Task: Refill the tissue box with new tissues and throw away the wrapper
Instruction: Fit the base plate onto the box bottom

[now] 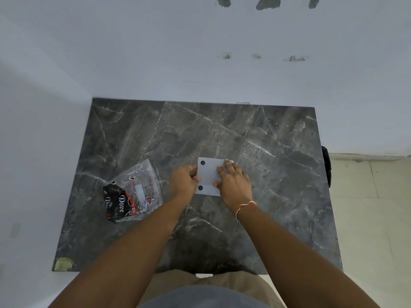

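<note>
A pale grey tissue box lies upside down in the middle of the dark marble table, its flat base up with two black round pads on the left side. My left hand grips the box's left edge. My right hand presses on the base, fingers spread over its right half. The tissues are not visible. An empty clear plastic wrapper with a black and red printed end lies flat on the table to the left of the box.
White walls close the table in at the back and left. A tiled floor lies to the right, with a dark object by the table's right edge. A scrap of green tape marks the near left corner.
</note>
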